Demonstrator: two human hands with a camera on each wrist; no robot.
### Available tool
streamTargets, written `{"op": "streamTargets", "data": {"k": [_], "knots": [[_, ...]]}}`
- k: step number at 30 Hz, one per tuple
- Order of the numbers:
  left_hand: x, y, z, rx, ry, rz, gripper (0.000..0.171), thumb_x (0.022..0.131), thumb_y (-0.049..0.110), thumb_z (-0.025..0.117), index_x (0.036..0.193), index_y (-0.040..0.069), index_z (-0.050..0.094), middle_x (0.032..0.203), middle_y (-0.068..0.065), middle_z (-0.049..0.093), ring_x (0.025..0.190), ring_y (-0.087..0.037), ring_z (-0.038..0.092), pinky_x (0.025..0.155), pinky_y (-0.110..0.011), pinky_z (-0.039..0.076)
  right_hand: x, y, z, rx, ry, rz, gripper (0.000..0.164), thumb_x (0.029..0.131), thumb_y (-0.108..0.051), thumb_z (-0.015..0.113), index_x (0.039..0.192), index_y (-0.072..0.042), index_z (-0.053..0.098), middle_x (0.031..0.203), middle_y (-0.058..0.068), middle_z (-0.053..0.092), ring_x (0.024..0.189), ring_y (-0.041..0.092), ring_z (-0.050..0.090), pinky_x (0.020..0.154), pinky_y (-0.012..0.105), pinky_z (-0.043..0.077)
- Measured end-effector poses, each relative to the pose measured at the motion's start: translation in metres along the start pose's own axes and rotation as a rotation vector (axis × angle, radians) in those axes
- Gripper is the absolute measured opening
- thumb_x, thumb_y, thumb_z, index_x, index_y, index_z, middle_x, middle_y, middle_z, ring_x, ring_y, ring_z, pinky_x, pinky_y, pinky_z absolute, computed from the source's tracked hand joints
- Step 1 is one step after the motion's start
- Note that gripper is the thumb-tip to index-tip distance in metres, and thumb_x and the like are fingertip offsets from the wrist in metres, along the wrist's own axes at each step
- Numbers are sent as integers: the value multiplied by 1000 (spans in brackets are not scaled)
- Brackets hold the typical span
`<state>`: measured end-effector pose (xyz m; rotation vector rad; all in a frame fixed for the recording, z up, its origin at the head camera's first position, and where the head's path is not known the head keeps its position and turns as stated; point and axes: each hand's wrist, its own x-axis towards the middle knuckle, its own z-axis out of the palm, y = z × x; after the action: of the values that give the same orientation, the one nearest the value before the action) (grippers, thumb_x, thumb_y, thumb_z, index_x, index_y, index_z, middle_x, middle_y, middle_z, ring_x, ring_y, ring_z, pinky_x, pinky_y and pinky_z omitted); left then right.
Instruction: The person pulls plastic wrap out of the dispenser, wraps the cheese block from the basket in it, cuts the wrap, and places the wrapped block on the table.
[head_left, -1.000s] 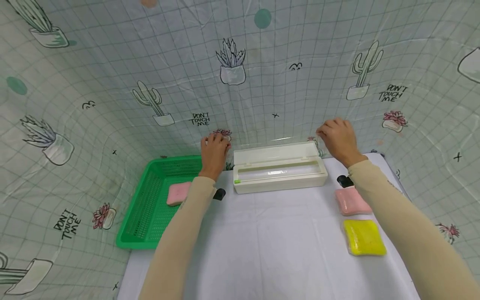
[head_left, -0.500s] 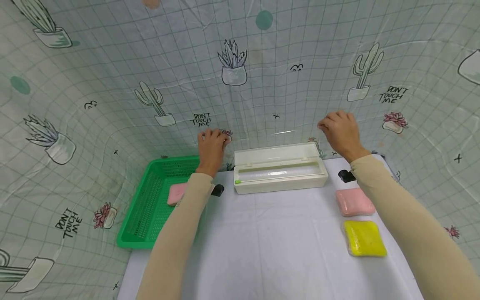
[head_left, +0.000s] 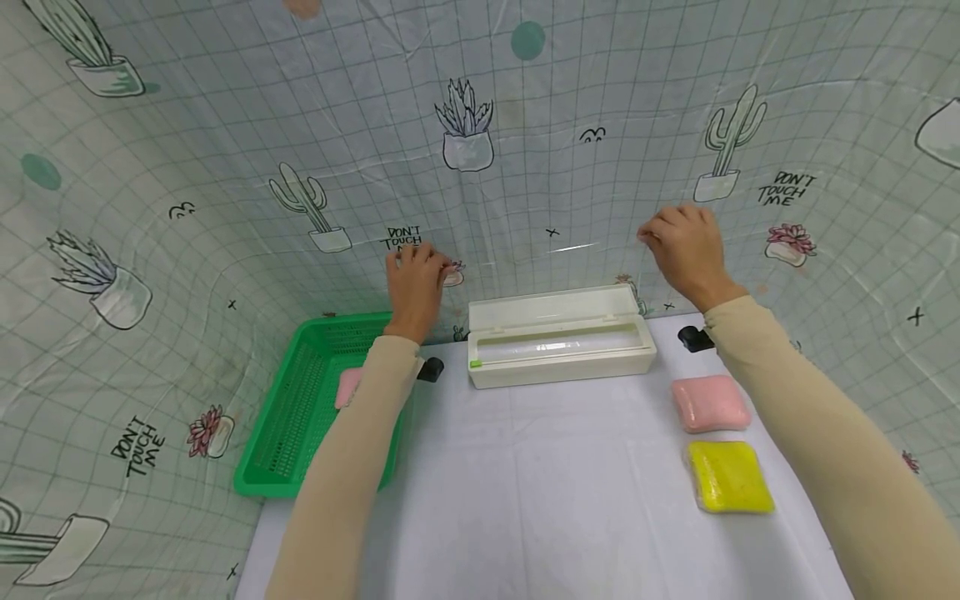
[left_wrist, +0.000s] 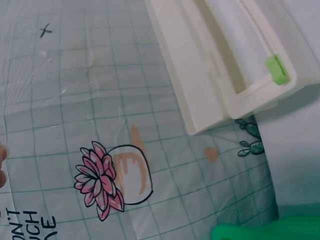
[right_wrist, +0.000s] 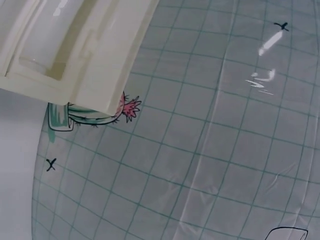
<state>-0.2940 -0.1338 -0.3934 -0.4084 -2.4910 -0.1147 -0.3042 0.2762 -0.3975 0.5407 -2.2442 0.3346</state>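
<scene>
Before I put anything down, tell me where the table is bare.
Widest free patch: the white table in front of the white box, between the green basket and the pink pack and yellow pack. Crowded: right, where those packs lie close together; left, where the basket sits.

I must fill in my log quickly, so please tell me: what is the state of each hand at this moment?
Left hand: closed, apparently pinching clear film.
Right hand: closed, apparently pinching the same film.
</scene>
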Motion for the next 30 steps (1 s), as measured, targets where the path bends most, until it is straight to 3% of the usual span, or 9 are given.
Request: {"op": "streamTargets", "data": {"k": [7, 15, 30], "knots": [[7, -1, -8, 20, -2, -1, 21, 107, 26, 63, 106, 13, 79, 111, -7, 69, 112, -31, 57, 106, -51, 40, 9, 1, -5, 0, 12, 5, 9, 94, -2, 78, 96, 6, 76, 93, 20, 71, 94, 43, 61, 83, 59, 46], [14, -1, -20, 62, 51, 1, 18, 104, 27, 67, 106, 13, 79, 112, -8, 70, 111, -31, 57, 105, -51, 41, 20, 1, -12, -1, 29, 6, 9, 94, -3, 78, 97, 6, 76, 94, 21, 71, 93, 43, 60, 84, 59, 45], [25, -3, -34, 14, 133, 9, 19, 104, 28, 68, 104, 12, 80, 110, -8, 70, 107, -31, 58, 103, -50, 41, 37, -1, -27, 14, 59, 8, 11, 96, -5, 75, 98, 6, 76, 97, 23, 70, 97, 45, 59, 88, 60, 43]]}}
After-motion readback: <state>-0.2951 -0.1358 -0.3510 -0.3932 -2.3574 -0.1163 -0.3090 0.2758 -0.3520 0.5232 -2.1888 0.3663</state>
